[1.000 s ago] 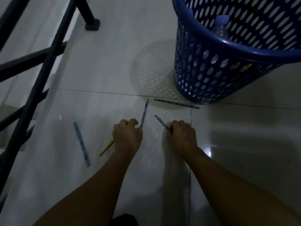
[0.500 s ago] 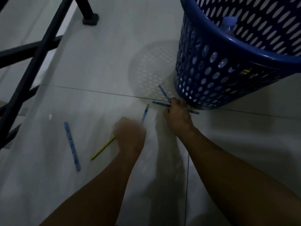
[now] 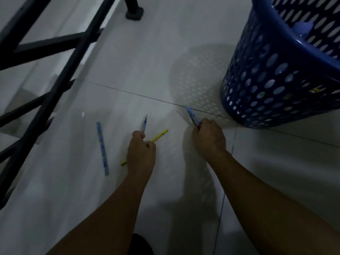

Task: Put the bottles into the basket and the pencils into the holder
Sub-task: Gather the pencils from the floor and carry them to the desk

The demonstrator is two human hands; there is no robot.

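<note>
Left hand (image 3: 140, 153) around a blue pencil (image 3: 144, 124); right hand (image 3: 208, 138) around blue pencils (image 3: 191, 115); basket (image 3: 276, 80) beside.

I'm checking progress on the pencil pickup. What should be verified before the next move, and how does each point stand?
1. Left hand has a grip on a blue pencil: ok.
2. Right hand holds blue pencils: ok; the count is unclear.
3. Yellow pencil collected: not ok, it lies on the floor partly under the left hand.
4. Loose blue pencil collected: not ok, it lies on the floor left of the hands.
5. Holder located: cannot tell, none in view.
6. Basket within reach: ok, beside the right hand.
</note>
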